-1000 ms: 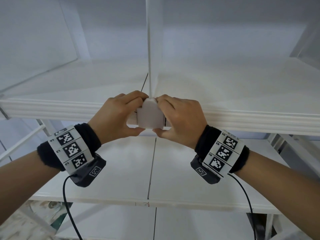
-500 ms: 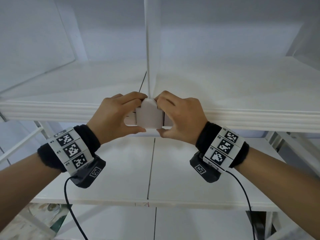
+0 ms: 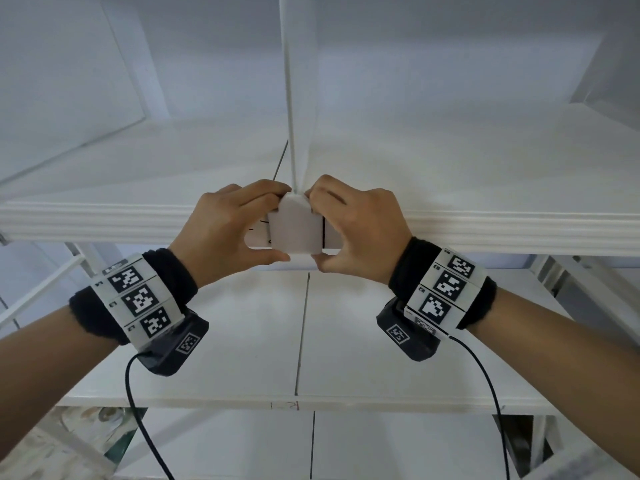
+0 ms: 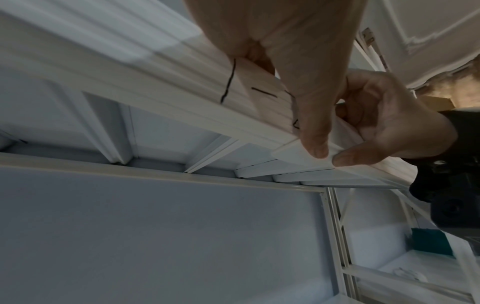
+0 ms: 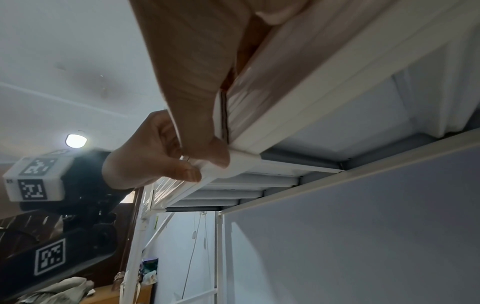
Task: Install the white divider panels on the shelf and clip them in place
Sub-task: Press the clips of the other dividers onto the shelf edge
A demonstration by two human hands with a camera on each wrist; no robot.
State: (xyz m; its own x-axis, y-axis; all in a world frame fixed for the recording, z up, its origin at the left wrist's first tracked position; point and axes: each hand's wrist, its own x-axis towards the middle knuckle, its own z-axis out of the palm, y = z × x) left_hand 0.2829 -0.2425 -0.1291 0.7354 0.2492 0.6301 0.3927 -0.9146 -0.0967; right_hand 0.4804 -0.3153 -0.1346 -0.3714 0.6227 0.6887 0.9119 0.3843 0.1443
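A white divider panel (image 3: 294,98) stands upright on the white shelf (image 3: 485,223), running back from its ribbed front edge. At its foot a white clip (image 3: 294,228) sits over the shelf's front edge, between black pen marks. My left hand (image 3: 228,230) pinches the clip's left side, fingers on top and thumb beneath. My right hand (image 3: 360,230) pinches its right side the same way. In the left wrist view both thumbs press the clip (image 4: 293,154) from under the edge. In the right wrist view the clip (image 5: 241,162) wraps below the shelf edge.
A lower white shelf (image 3: 242,341) with a dark centre seam lies under my wrists. White frame posts (image 3: 568,282) stand at the right and a rail at the left. More clips (image 4: 311,176) show along the shelf's underside. Camera cables hang from both wrists.
Both hands have stayed on the clip and barely shifted. The clip sits about the same on the shelf edge; my view has dipped slightly.
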